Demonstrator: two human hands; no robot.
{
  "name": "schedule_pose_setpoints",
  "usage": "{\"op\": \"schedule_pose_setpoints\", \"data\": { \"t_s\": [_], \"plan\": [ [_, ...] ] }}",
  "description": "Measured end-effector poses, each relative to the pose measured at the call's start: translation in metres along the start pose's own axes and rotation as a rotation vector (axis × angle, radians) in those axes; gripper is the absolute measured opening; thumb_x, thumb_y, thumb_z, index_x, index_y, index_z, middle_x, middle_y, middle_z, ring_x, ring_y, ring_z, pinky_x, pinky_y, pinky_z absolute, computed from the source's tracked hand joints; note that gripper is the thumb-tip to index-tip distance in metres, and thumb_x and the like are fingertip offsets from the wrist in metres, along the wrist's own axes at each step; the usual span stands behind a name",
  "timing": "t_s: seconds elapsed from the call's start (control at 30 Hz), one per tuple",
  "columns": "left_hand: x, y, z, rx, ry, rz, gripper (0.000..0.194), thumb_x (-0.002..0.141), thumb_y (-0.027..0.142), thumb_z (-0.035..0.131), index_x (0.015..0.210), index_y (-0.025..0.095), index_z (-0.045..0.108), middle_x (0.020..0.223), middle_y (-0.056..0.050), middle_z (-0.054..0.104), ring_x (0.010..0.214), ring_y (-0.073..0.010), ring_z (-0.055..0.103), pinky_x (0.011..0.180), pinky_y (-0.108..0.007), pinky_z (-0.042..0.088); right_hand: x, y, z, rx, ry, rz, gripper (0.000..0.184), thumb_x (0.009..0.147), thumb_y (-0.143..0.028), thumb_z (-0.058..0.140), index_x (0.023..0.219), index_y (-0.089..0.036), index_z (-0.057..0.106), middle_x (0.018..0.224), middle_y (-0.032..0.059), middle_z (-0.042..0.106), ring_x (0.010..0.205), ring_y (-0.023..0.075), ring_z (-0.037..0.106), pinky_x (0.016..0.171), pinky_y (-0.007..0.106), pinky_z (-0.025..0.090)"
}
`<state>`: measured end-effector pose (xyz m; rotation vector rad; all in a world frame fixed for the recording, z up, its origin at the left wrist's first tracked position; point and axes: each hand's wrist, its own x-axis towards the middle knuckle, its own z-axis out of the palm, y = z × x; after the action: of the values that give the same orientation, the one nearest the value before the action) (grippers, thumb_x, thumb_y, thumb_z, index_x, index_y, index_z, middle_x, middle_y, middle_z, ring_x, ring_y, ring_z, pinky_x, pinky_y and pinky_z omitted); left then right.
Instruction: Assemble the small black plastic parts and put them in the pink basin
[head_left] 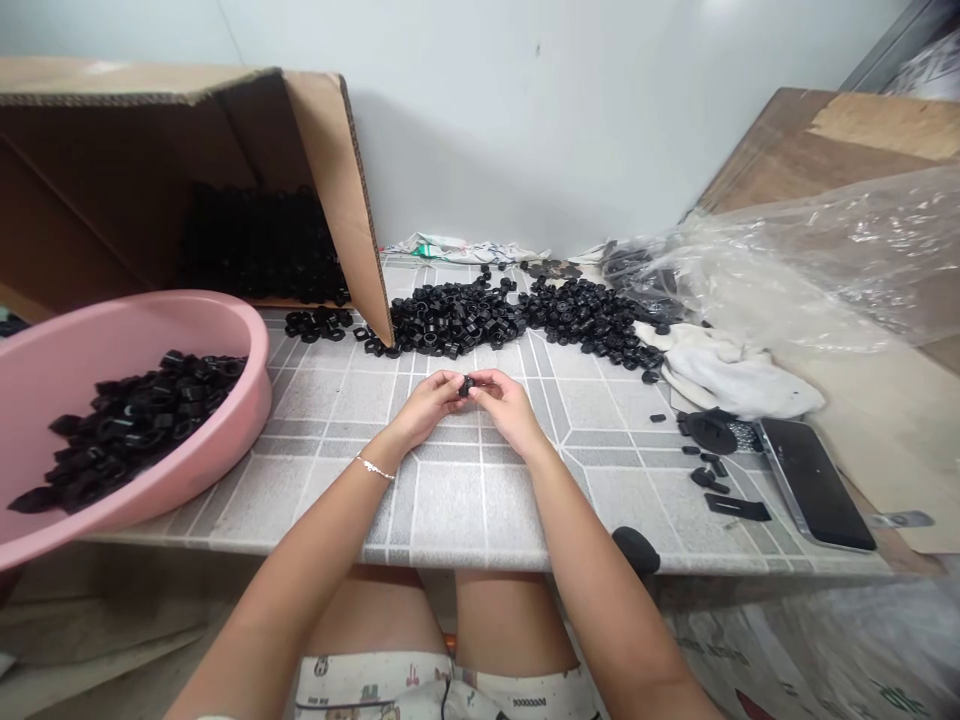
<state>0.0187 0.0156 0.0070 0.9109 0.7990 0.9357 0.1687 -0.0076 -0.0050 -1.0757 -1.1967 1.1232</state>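
At the near left, a pink basin (259, 385) is set across the edge of the desk (480, 510), partly filled with black pieces (169, 405). To its right, a small black part (466, 387) is held by the left grip (433, 408) and the right grip (506, 405) together; both are closed narrow, and it is pinched between the fingertips where the two meet. Beyond them, well apart from the held part, similar pieces are spread in a long heap (457, 320). At the left, behind the basin, a carton (330, 190) is laid open-mouthed, with a dark mass of pieces (255, 245) contained in its shadow.
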Motion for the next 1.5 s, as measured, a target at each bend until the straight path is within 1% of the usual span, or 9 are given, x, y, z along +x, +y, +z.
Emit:
{"op": "schedule_pose_setpoints", "data": {
  "t_s": [0.23, 0.43, 0.57, 0.67, 0.87, 1.0, 1.07, 1.17, 1.5],
  "plan": [
    [0.004, -0.005, -0.003, -0.066, 0.030, 0.044, 0.034, 0.062, 0.034, 0.082, 0.071, 0.014, 0.056, 0.070, 0.002, 0.058, 0.069, -0.0085, 0.053, 0.071, -0.025, 0.043, 0.001, 0.011, 0.007, -0.043, -0.002, -0.026, 0.022, 0.071, -0.036, 0.065, 0.086, -0.021, 0.060, 0.084, 0.0023, 0.066, 0.076, 0.0181, 0.063, 0.078, 0.036, 0.051],
    [0.006, -0.006, -0.004, -0.128, 0.034, 0.073, 0.032, 0.064, 0.033, 0.082, 0.071, 0.014, 0.056, 0.069, 0.003, 0.057, 0.066, -0.0067, 0.051, 0.064, -0.021, 0.039, -0.002, 0.011, 0.012, -0.188, 0.026, -0.160, 0.017, 0.077, -0.036, 0.061, 0.087, -0.022, 0.058, 0.089, 0.0038, 0.064, 0.082, 0.0199, 0.060, 0.080, 0.037, 0.050],
    [0.007, -0.007, -0.004, -0.230, -0.014, 0.015, 0.029, 0.065, 0.029, 0.082, 0.073, 0.014, 0.057, 0.071, 0.002, 0.056, 0.066, -0.0064, 0.049, 0.066, -0.021, 0.040, -0.006, 0.003, 0.014, -0.269, 0.093, -0.232, 0.016, 0.080, -0.037, 0.059, 0.085, -0.022, 0.057, 0.087, 0.0033, 0.061, 0.080, 0.0194, 0.060, 0.078, 0.036, 0.049],
    [0.006, -0.007, -0.004, -0.259, -0.053, -0.035, 0.026, 0.067, 0.027, 0.080, 0.072, 0.014, 0.058, 0.072, 0.001, 0.057, 0.068, -0.0082, 0.050, 0.069, -0.024, 0.042, -0.007, -0.001, 0.015, -0.258, 0.120, -0.191, 0.019, 0.079, -0.041, 0.060, 0.079, -0.022, 0.055, 0.081, 0.0021, 0.061, 0.073, 0.0181, 0.059, 0.072, 0.033, 0.049],
    [0.005, -0.007, -0.002, -0.215, -0.057, -0.051, 0.023, 0.067, 0.027, 0.080, 0.071, 0.015, 0.061, 0.072, 0.000, 0.059, 0.069, -0.0098, 0.052, 0.072, -0.025, 0.045, -0.003, -0.001, 0.013, -0.135, 0.108, -0.002, 0.034, 0.074, -0.053, 0.063, 0.067, -0.022, 0.050, 0.061, -0.0021, 0.056, 0.059, 0.0148, 0.053, 0.060, 0.029, 0.046],
    [0.002, -0.004, 0.003, -0.218, -0.082, -0.035, 0.018, 0.070, 0.025, 0.077, 0.083, 0.015, 0.069, 0.085, -0.005, 0.067, 0.085, -0.0151, 0.061, 0.088, -0.030, 0.045, 0.000, 0.002, 0.013, -0.006, 0.100, 0.024, 0.036, 0.069, -0.052, 0.068, 0.086, -0.022, 0.055, 0.080, -0.0005, 0.062, 0.068, 0.0145, 0.056, 0.063, 0.027, 0.048],
    [-0.001, -0.002, 0.006, -0.204, -0.116, -0.012, 0.024, 0.071, 0.026, 0.076, 0.091, 0.015, 0.071, 0.093, -0.008, 0.069, 0.094, -0.0191, 0.062, 0.094, -0.034, 0.044, -0.001, 0.002, 0.013, -0.048, 0.063, -0.004, 0.036, 0.072, -0.051, 0.067, 0.092, -0.022, 0.058, 0.086, 0.0003, 0.063, 0.075, 0.0152, 0.057, 0.069, 0.027, 0.048],
    [-0.005, 0.001, 0.010, -0.176, -0.148, 0.021, 0.032, 0.073, 0.035, 0.075, 0.097, 0.014, 0.071, 0.096, -0.011, 0.070, 0.098, -0.0230, 0.064, 0.096, -0.038, 0.043, -0.005, -0.002, 0.013, -0.174, 0.045, -0.070, 0.031, 0.078, -0.051, 0.060, 0.088, -0.022, 0.062, 0.077, -0.0001, 0.061, 0.072, 0.0159, 0.056, 0.067, 0.028, 0.045],
    [-0.011, 0.003, 0.015, -0.056, -0.155, 0.007, 0.041, 0.072, 0.034, 0.077, 0.108, 0.016, 0.069, 0.100, -0.011, 0.071, 0.095, -0.0238, 0.066, 0.095, -0.040, 0.044, -0.013, -0.008, 0.012, -0.562, 0.203, -0.256, 0.029, 0.085, -0.049, 0.051, 0.075, -0.023, 0.057, 0.070, 0.0034, 0.060, 0.064, 0.0192, 0.053, 0.063, 0.031, 0.040]
  ]
}}
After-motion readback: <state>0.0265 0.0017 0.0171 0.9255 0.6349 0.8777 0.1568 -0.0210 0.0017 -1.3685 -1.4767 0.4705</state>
